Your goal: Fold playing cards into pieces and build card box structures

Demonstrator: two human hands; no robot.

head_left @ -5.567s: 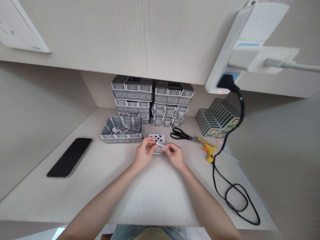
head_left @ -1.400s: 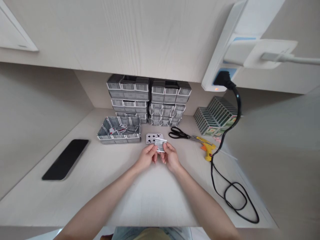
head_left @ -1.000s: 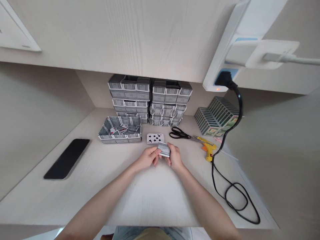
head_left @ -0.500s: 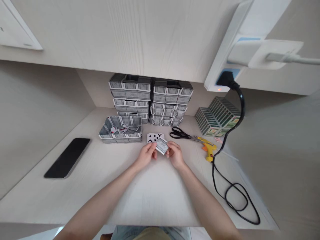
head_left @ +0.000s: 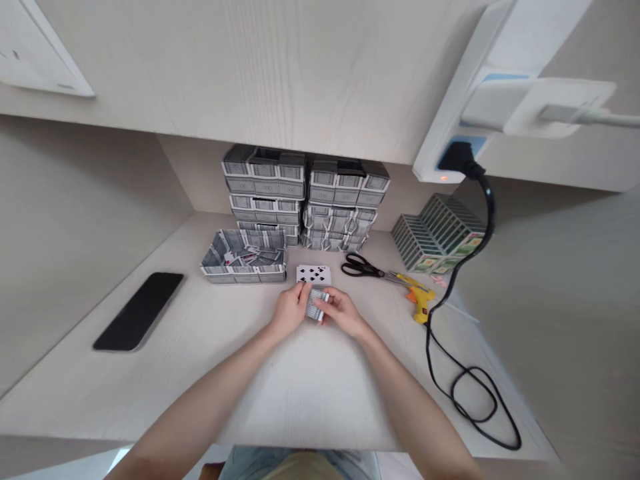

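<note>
A playing card with a grey patterned back is held between my two hands, above the desk. My left hand is closed on its left side, thumb near the top edge. On the right side, my right hand grips the same card, its thumb lying across the patterned face. Whether it is one card or several together, I cannot tell. Just beyond my hands lies a face-up spade card, partly hidden by my fingers. Left of that, an open box made of cards contains loose card pieces.
Stacked card-built boxes stand against the back wall. Black scissors and a yellow glue gun lie to the right, with a looped black cord. Card blocks stand behind. A phone rests at left.
The held card has come slightly closer to my body and turned more upright. My right thumb has moved over its patterned back. The view has shifted slightly.
</note>
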